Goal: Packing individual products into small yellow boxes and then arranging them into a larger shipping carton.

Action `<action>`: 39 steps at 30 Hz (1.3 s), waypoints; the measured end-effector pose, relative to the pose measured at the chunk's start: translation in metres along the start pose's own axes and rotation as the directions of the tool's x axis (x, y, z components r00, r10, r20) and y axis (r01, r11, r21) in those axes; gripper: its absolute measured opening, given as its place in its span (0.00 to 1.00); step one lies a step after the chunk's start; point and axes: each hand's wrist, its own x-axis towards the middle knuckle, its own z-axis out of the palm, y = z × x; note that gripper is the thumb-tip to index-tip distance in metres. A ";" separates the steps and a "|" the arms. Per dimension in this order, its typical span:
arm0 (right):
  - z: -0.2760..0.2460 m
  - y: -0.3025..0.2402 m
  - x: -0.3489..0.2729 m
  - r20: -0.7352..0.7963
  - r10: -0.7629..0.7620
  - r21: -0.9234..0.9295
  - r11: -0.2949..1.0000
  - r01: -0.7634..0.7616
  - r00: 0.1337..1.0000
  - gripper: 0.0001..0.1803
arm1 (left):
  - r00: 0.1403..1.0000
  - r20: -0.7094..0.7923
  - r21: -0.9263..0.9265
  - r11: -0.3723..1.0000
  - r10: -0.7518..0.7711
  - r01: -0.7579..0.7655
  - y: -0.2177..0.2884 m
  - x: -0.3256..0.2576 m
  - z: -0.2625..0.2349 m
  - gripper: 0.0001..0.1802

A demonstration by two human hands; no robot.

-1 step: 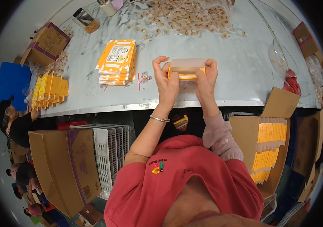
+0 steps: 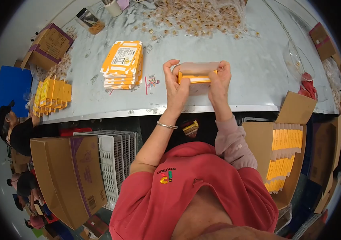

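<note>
Orange carton [image 2: 195, 76] ends hidden by both hands.

I see both hands raised over the grey surface [image 2: 234, 86], holding a small orange carton [image 2: 196, 76] between them. The left hand [image 2: 175, 86] has its grip on the carton's left end, the right hand [image 2: 219, 82] on the right end, with a pale flap standing up along the far side. Left of the hands, a stack of flat orange cartons [image 2: 123, 65] lies on the surface, and a scatter of small wrapped pieces [image 2: 194, 18] covers the far part. At the left edge a row of upright orange cartons [image 2: 52, 94] stands. Near right, an open cardboard box [image 2: 286, 154] holds packed orange cartons. Near left sit a white crate [image 2: 116, 160] and a brown box [image 2: 68, 176].
</note>
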 end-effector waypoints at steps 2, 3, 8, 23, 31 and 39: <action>-0.017 -0.005 0.007 -0.002 0.016 0.000 1.000 -0.016 1.000 0.15 | 0.991 0.126 0.061 0.997 0.041 -0.049 -0.007 -0.007 0.001 0.31; -0.020 -0.010 0.009 0.060 0.111 0.020 0.993 -0.112 0.992 0.15 | 0.991 0.127 0.065 0.997 0.039 -0.047 -0.013 -0.008 -0.007 0.31; -0.033 -0.005 0.007 0.143 0.245 -0.125 0.966 -0.228 0.959 0.16 | 0.969 0.241 0.072 0.996 -0.060 0.044 -0.022 -0.004 -0.011 0.23; -0.048 0.062 0.220 0.375 0.003 -0.839 0.426 0.338 0.927 0.37 | 0.990 0.136 0.075 0.997 0.026 -0.036 -0.028 0.036 -0.023 0.28; -0.053 0.150 0.217 0.455 0.053 -0.832 -0.329 0.446 0.889 0.30 | 0.996 -0.004 0.077 0.993 0.085 -0.084 -0.021 0.049 -0.022 0.25; -0.102 0.044 0.122 0.506 0.313 -0.786 -0.217 0.579 0.804 0.34 | 0.880 -0.271 -0.347 0.892 -0.390 0.289 -0.057 -0.009 -0.062 0.21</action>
